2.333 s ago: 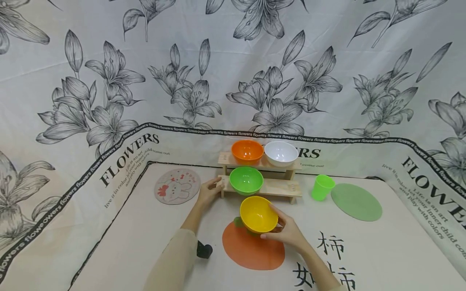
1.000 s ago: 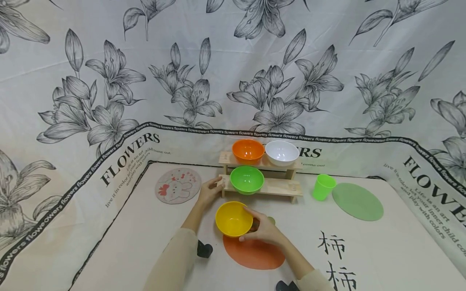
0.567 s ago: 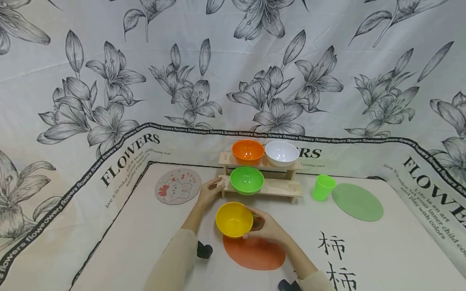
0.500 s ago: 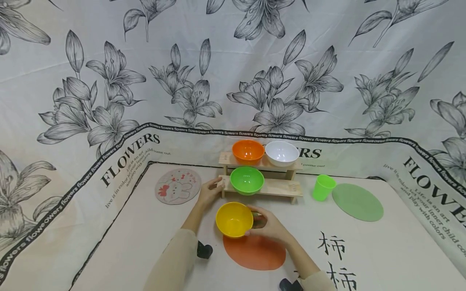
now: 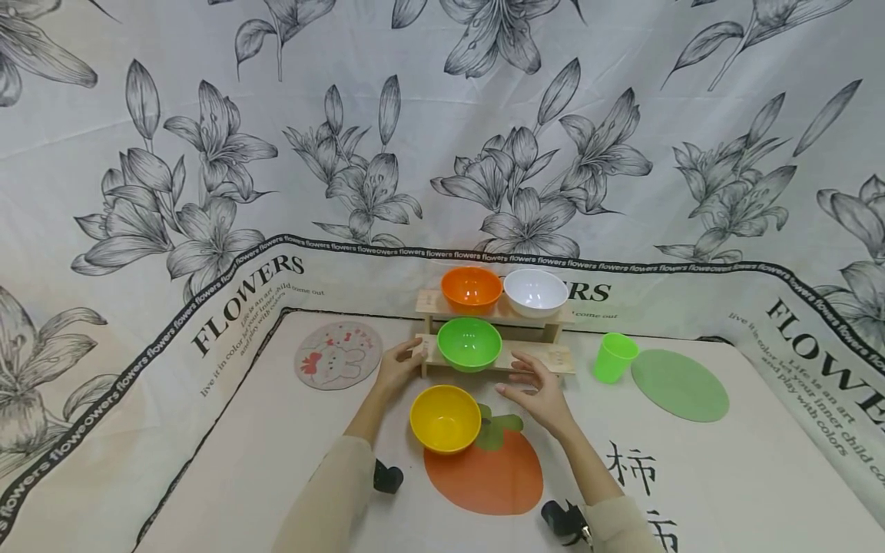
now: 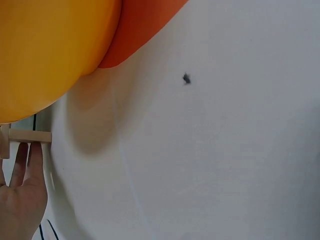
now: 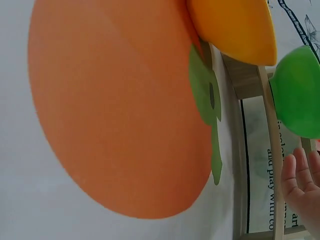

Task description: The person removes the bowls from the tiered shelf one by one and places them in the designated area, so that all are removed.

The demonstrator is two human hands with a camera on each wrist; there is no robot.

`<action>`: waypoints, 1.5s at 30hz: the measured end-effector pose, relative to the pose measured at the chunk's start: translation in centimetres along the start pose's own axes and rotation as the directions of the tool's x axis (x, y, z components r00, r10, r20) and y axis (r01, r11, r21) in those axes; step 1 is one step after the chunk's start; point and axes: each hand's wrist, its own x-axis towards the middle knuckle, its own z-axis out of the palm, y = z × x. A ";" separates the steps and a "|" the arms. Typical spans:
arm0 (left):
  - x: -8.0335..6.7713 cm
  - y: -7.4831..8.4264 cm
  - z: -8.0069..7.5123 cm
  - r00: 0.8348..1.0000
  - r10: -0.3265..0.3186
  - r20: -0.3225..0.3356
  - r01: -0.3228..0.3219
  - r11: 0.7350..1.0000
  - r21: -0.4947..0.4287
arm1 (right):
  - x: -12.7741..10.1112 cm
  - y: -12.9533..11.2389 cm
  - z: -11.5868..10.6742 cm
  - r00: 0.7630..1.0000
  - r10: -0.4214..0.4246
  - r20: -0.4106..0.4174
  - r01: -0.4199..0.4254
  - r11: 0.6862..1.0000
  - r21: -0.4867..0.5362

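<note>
A yellow bowl [image 5: 445, 418] stands on the table, over the upper left edge of an orange persimmon-shaped mat [image 5: 484, 472]. My right hand [image 5: 528, 378] hovers free to the bowl's right, fingers straight, just before the lower tier of a wooden shelf [image 5: 546, 357]. My left hand [image 5: 409, 355] rests with straight fingers against the shelf's left end. The right wrist view has the yellow bowl [image 7: 235, 25], the mat [image 7: 115, 110] and the right hand [image 7: 302, 190]. Close up in the left wrist view are the bowl [image 6: 45, 50] and the left hand [image 6: 22, 200] beside the shelf post [image 6: 30, 136].
A green bowl [image 5: 469, 343] sits on the lower tier; an orange bowl [image 5: 471, 289] and a white bowl [image 5: 535, 292] sit on the upper one. A green cup [image 5: 611, 356] and a green round mat [image 5: 679, 384] lie right. A pink coaster [image 5: 337, 354] lies left.
My right hand carried the yellow bowl left off the mat's middle, set it down at the mat's edge, let go and moved right and up toward the shelf. The left hand stayed put.
</note>
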 end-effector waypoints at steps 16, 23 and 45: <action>-0.2 0.1 -0.1 0.999 -0.005 0.035 0.008 0.997 -0.078 | 2.3 0.8 -0.9 0.999 0.035 -0.022 -0.034 0.999 0.031; 0.0 0.0 0.0 1.000 -0.020 0.016 0.021 0.997 -0.069 | 3.0 0.7 -0.3 0.998 0.058 0.018 -0.058 0.997 0.041; -1.1 1.9 -0.4 0.998 -0.003 0.057 0.007 0.997 -0.082 | 4.8 0.6 1.3 0.990 0.006 0.138 -0.025 0.990 0.137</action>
